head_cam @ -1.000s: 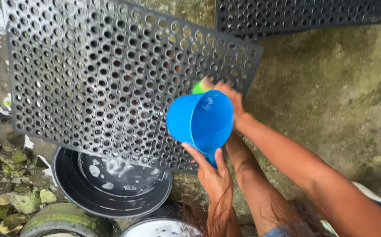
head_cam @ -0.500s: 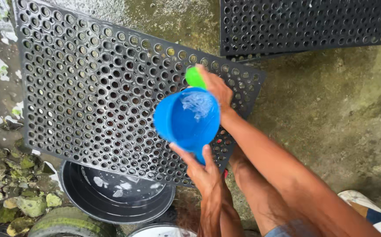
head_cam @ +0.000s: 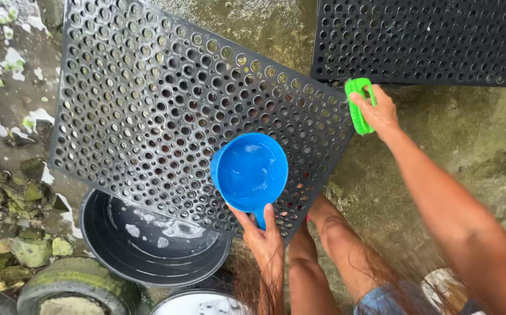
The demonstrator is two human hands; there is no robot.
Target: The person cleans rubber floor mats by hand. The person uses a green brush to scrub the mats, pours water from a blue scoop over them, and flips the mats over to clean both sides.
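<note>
My left hand (head_cam: 263,241) grips the handle of a blue plastic water dipper (head_cam: 249,172), held over the near right part of a black perforated rubber mat (head_cam: 148,105). A little water shows inside the dipper. My right hand (head_cam: 377,111) holds a green scrub brush (head_cam: 358,105) at the mat's right corner, just off its edge. The mat lies tilted on wet ground, its near edge resting over a basin.
A black basin (head_cam: 148,245) with soapy water sits under the mat's near edge. A second black perforated mat (head_cam: 428,41) lies at the top right. A mossy tyre (head_cam: 72,289) and stones (head_cam: 8,233) are at the bottom left. My legs (head_cam: 334,251) are below.
My right hand with the green brush has moved right, off the mat's middle to its right corner. The dipper has tipped back more level and shifted slightly down.
</note>
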